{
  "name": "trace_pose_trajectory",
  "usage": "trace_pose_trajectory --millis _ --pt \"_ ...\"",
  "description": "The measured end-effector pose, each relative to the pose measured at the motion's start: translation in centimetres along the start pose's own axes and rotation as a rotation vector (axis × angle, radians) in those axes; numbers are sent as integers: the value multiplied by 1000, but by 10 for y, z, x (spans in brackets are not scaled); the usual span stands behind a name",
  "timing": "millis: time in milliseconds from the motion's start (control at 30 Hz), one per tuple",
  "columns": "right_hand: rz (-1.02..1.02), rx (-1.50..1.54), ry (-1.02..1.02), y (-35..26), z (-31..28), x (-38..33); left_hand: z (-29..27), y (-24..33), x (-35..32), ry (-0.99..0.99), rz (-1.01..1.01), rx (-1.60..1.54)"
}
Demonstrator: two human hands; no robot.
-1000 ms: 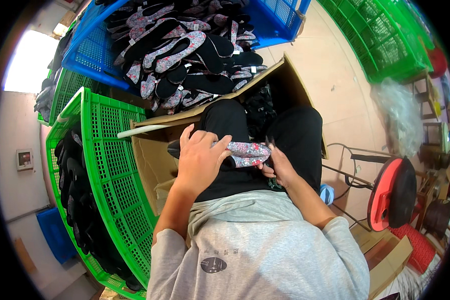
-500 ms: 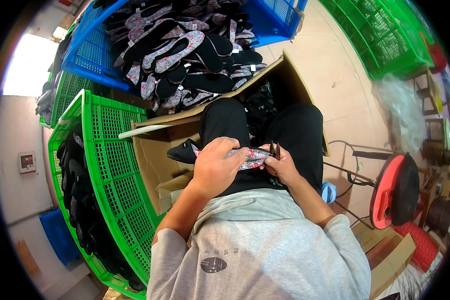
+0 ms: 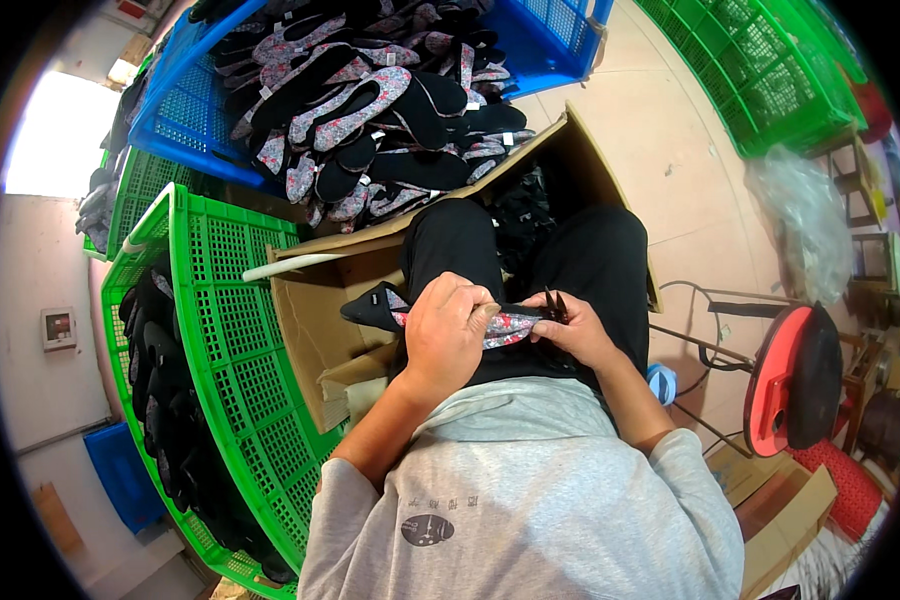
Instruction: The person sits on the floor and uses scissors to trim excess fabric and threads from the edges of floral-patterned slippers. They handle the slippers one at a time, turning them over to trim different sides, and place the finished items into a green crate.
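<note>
A fabric slipper point(image 3: 508, 331), black with a grey-and-red floral print, lies across my lap. My left hand point(image 3: 438, 338) is closed around its middle, thumb and fingers pinching the cloth. Its black end point(image 3: 371, 308) sticks out to the left of that hand. At the other end, my right hand point(image 3: 578, 336) pinches the edge between thumb and finger. That same hand also holds small dark scissors point(image 3: 555, 304), whose blades point up past the fingers; their handles are mostly hidden in the palm.
An open cardboard box point(image 3: 295, 335) surrounds my knees, with black material inside. Beyond it a blue crate point(image 3: 185, 125) is heaped with similar slippers point(image 3: 370, 105). Green crates point(image 3: 235, 330) stand at left, another green crate point(image 3: 745, 70) at far right. A red round-seated stool point(image 3: 775, 380) is at right.
My left hand has shifted its grip on the slipper, its fingers now more curled and pinching. The scissors have tilted slightly in my right hand, and the slipper's edge is folded differently.
</note>
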State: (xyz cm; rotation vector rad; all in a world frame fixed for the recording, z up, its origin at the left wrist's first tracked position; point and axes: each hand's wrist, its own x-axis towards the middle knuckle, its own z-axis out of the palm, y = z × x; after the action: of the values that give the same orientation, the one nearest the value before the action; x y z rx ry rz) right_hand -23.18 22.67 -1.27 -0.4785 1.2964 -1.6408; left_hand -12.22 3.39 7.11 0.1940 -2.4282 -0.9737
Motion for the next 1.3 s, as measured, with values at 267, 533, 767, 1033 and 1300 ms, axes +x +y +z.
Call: trace_pose_trajectory --millis 267,533,767,1033,1300 --pt "106 -156 -61 -40 -28 -4 5 5 -2 6 -20 -16" --pt "-128 -576 -212 -58 -12 12 7 1 9 -117 -55 -13" --pt "-89 -716 -221 -70 -3 18 10 3 15 -148 -142 -1" --pt "-96 -699 -220 -65 -6 21 13 6 15 -133 -170 -9" --pt "-74 -595 -246 -60 -10 25 14 5 15 -111 -173 8"
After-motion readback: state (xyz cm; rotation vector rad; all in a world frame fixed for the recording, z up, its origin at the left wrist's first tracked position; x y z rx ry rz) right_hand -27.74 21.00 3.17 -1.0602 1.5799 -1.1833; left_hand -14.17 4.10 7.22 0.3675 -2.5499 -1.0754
